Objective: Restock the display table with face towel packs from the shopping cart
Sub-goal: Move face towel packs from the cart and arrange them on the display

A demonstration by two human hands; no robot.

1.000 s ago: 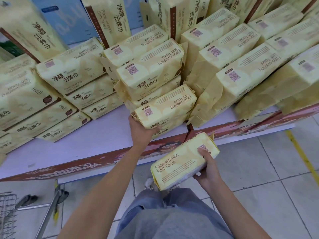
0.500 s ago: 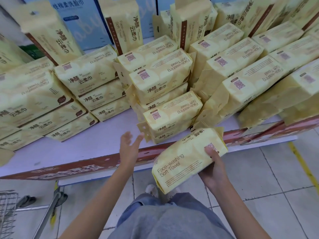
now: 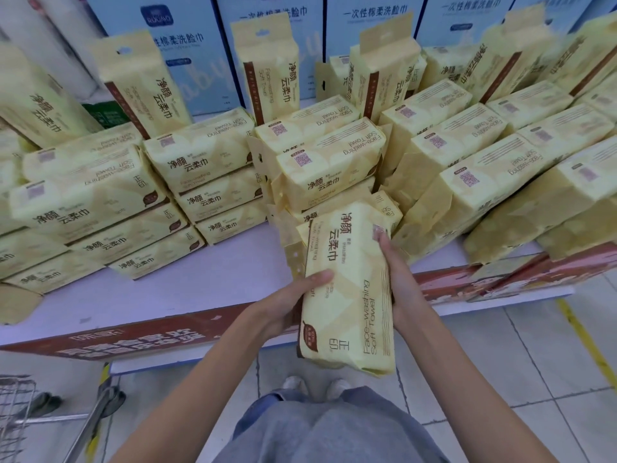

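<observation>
A yellow face towel pack (image 3: pixel 347 289) stands lengthwise over the front edge of the display table (image 3: pixel 187 295), its far end near the middle stack of packs (image 3: pixel 329 168). My left hand (image 3: pixel 287 305) grips its left side, thumb on top. My right hand (image 3: pixel 400 282) grips its right side, fingers reaching up the pack's edge. Several more yellow packs lie in stacks across the table, left (image 3: pixel 96 208) and right (image 3: pixel 474 182). The shopping cart (image 3: pixel 20 419) shows as a wire corner at the lower left.
Upright yellow packs (image 3: pixel 267 71) and blue boxes (image 3: pixel 187 38) line the back of the table. A red banner (image 3: pixel 140 339) runs along its front edge. Tiled floor with a yellow line (image 3: pixel 587 349) lies to the right. My grey trousers and shoes are below.
My left hand left the pack it set on the middle stack and came onto the held pack. The pack turned from lying crosswise to pointing away from me and rose toward the stack.
</observation>
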